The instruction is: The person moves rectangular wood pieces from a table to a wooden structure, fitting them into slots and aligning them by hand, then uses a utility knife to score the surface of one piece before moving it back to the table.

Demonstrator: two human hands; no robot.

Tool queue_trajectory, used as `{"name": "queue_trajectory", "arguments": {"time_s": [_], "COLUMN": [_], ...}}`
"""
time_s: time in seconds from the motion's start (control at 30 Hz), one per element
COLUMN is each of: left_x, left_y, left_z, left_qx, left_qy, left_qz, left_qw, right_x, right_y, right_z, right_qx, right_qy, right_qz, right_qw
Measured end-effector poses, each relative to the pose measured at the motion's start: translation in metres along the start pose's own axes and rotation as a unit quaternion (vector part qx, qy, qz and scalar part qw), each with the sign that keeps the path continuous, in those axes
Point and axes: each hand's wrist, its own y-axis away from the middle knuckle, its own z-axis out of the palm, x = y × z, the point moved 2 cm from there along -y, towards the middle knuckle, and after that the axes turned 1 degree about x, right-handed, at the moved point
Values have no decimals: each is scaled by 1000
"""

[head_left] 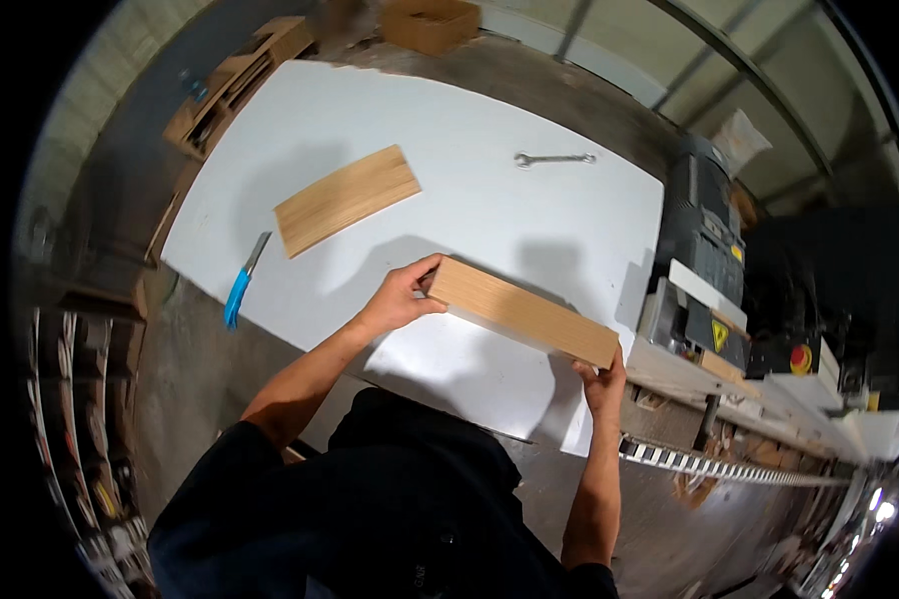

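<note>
Between my two hands is a long rectangular wooden block (pixel 524 311), held above the near part of a white tabletop (pixel 449 130). My left hand (pixel 406 295) closes around its left end, thumb on the near side and fingers on the far side. At the block's right end, my right hand (pixel 603 383) grips the corner, thumb toward the near face. A flat wooden board (pixel 348 200) lies on the table, farther away and to the left of my hands. Left of that board, a utility knife (pixel 246 283) with a blue handle rests at the table's edge, its blade pointing inward.
A metal wrench (pixel 555 160) lies toward the far right of the table. Along the right side stands a machine (pixel 707 230) with a red stop button (pixel 800 359). Shelving (pixel 85 419) is at the lower left, and a cardboard box (pixel 430 25) sits beyond the table.
</note>
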Motion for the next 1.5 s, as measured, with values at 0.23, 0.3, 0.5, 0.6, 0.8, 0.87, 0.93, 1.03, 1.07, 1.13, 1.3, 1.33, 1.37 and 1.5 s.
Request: {"name": "queue_trajectory", "arguments": {"time_s": [0.23,0.3,0.5,0.6,0.8,0.87,0.93,1.03,1.07,1.13,1.3,1.33,1.37,1.5], "left_x": [15,12,37,33,14,-13,-29,-46,-56,-65,-74,-83,-96,-120], "left_y": [44,93,274,367,497,530,562,609,623,655,728,738,748,806], "left_z": [-18,-19,42,103,244,302,345,405,425,455,504,515,526,530], "left_qx": [65,133,378,504,684,742,774,817,825,837,847,846,848,849], "left_qy": [-88,-84,-29,-10,197,235,272,373,392,391,481,486,494,510], "left_qz": [65,99,-55,-88,-171,-132,-88,-21,-9,-21,-56,-56,-42,-35], "left_qw": [992,983,924,859,681,614,565,440,407,383,218,212,186,135], "right_x": [7,-15,-54,-50,-67,-46,-44,-25,-13,14,61,70,79,119], "right_y": [-5,-5,1,20,129,173,234,320,344,394,523,547,571,668], "right_z": [-4,12,59,96,187,212,223,230,236,245,261,265,271,299], "right_qx": [-45,-115,-341,-473,-694,-750,-773,-802,-812,-834,-857,-857,-864,-884], "right_qy": [2,-4,147,156,72,103,128,161,187,194,260,266,280,292], "right_qz": [41,27,37,9,31,30,70,100,96,96,104,105,109,132], "right_qw": [998,993,928,867,716,652,618,566,544,507,433,429,405,339]}}
